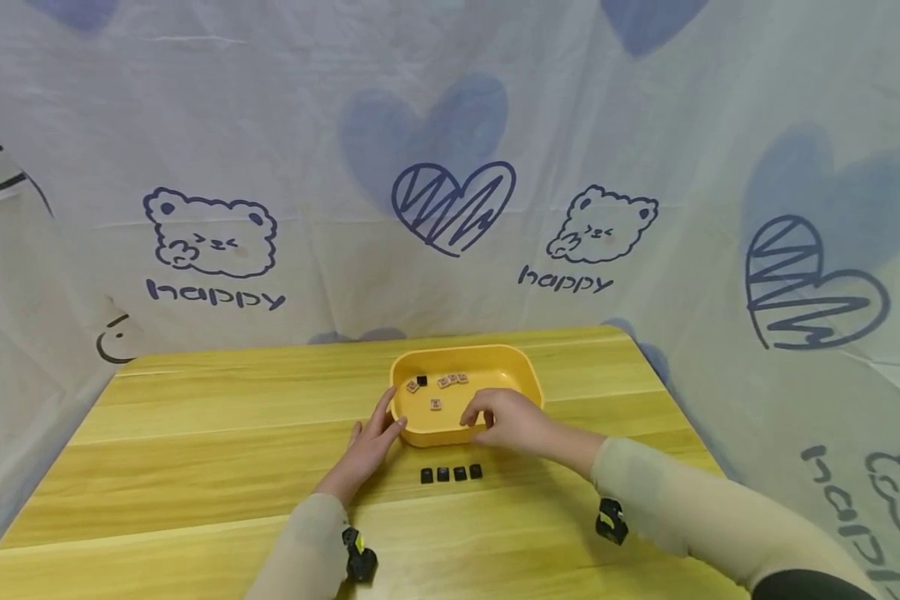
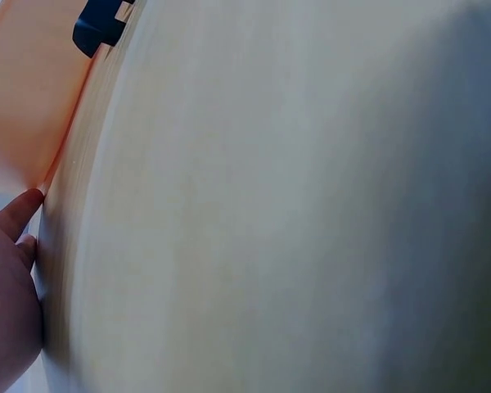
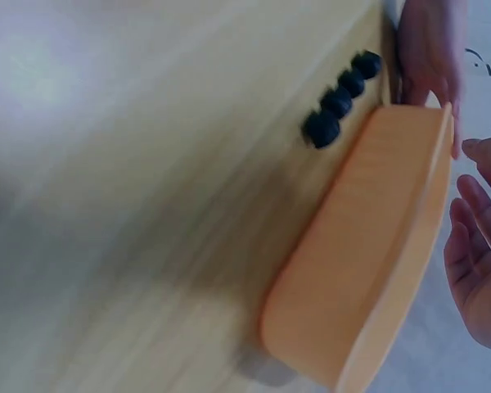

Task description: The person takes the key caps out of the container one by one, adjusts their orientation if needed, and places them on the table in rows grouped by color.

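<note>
A yellow plastic tray (image 1: pixel 431 439) sits on the table. My left hand (image 1: pixel 367 454) rests against its left side, fingers fairly straight along the wall. Above the near right part of the tray is my right hand (image 1: pixel 512 419), fingers loosely bent. In the right wrist view the thumb and fingers (image 3: pixel 470 190) stand apart with nothing visible between them. Inside the tray lie several small pinkish square pieces (image 1: pixel 436 405) with dark marks and one black piece (image 1: pixel 422 381). In front of the tray, several black keycaps (image 1: pixel 460 473) form a short row.
The wood-grain table (image 1: pixel 232 433) extends to both sides of the tray and towards me. Behind it hangs a pale cloth (image 1: pixel 330 242) printed with hearts and bears. Each sleeve carries a black wrist device (image 1: pixel 611 521).
</note>
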A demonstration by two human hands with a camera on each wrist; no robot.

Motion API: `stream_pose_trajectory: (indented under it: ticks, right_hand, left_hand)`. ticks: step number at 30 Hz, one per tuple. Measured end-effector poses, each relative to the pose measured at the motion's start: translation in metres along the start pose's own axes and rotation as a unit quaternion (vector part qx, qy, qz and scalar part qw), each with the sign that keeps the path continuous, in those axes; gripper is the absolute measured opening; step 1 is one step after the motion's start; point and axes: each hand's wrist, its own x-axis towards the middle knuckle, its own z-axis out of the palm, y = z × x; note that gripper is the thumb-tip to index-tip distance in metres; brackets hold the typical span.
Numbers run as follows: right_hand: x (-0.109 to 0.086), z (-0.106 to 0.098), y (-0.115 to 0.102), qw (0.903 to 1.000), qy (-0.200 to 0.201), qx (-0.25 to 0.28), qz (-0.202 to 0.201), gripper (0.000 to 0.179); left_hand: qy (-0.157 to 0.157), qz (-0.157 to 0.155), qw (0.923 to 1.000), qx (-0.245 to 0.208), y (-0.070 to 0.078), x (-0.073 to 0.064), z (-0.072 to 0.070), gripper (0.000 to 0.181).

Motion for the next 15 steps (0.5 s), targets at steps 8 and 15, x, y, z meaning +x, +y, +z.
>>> stream_pose_trajectory:
  ticks: [8,15]
  right_hand:
    - [0.033,-0.01,0.0,0.9986,-0.018,0.038,0.031,0.016]
    - [0.064,-0.005,0.001,0.9964,-0.054,0.034,0.056,0.022]
  left_hand:
    - [-0.004,0.008,1.0,-0.004,-0.001,0.001,0.0,0.064]
    - [0.003,0.007,1.0,0.004,-0.002,0.001,0.0,0.064]
